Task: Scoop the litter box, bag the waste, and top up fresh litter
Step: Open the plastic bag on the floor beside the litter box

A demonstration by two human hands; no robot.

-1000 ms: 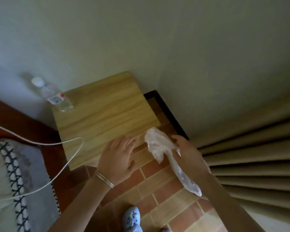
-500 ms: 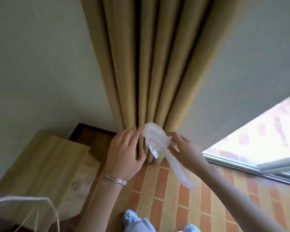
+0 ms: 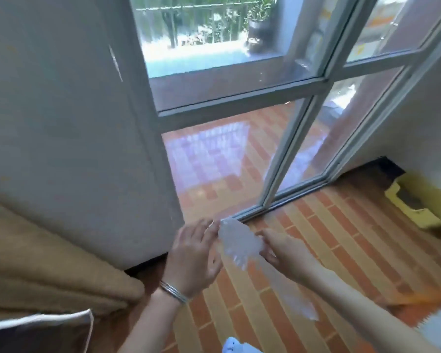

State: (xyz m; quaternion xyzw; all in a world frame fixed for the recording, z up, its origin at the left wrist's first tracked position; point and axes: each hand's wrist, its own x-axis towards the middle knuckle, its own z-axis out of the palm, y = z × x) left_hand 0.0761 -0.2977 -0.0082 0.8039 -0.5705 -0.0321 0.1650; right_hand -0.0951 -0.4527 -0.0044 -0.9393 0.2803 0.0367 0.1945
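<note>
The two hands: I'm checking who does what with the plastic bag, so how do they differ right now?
The left hand wears thin bangles at the wrist; the right hand shows none. The left hand touches the plastic bag only at its top edge with its fingertips, while the right hand grips it lower, the rest trailing down past its forearm. Both are bare and meet at the bag over the tiled floor.

No text, label, brand, number or sign can be read on anything in view.

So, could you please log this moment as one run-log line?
phase: opening bag | both hands: left hand and right hand hold plastic bag | litter box: right, on floor, untouched
</note>
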